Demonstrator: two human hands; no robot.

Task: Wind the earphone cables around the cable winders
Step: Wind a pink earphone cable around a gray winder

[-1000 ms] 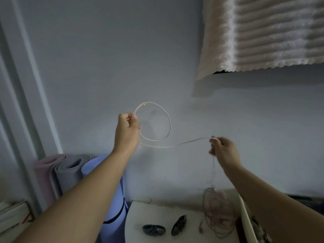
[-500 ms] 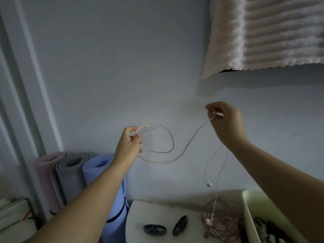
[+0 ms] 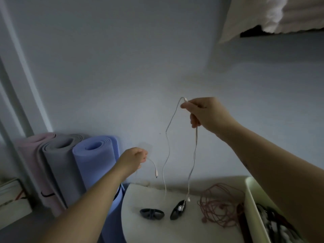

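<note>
My cable (image 3: 168, 141) was white, the tangled one (image 3: 220, 206) pinkish-red, the winders (image 3: 152, 214) dark grey, the rolled mats (image 3: 56, 160) pink, grey and blue.

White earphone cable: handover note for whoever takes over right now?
Right hand grips the white earphone cable held high; its earbuds dangle just over the table. Left hand pinches the same cable near the plug. Two dark cable winders lie on the table with nothing wound on them. A pink cable sits tangled beside them. Done: no winding yet. Left: wind the white one, then the pink.
</note>
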